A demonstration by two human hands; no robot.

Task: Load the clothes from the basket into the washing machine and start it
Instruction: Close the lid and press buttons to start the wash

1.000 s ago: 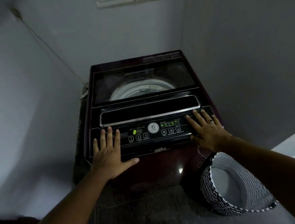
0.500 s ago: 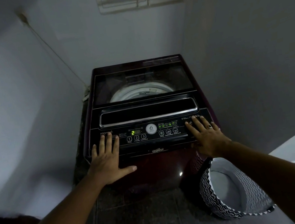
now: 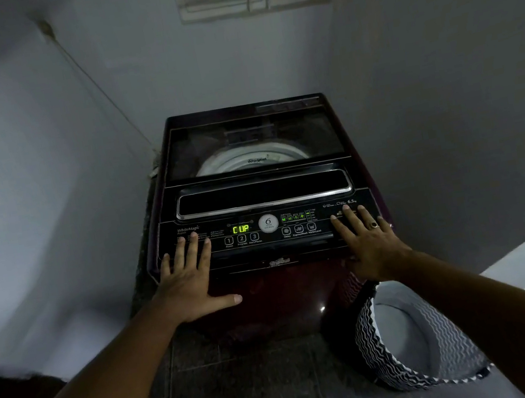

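Left grip (image 3: 191, 280), right grip (image 3: 371, 246): both flat, splayed, palm-down.

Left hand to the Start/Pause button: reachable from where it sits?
Probably yes. The left hand lies flat on the left end of the panel, and the Start/Pause button sits just to the right of its fingertips on the same panel, with nothing between them.

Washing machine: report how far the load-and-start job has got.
Done: the basket looks empty and the lid is down. In hand: the display glows "CUP"; the left hand and right hand rest flat on the ends of the control panel. Left: whether the wash has started cannot be told; neither hand touches the Start/Pause button.
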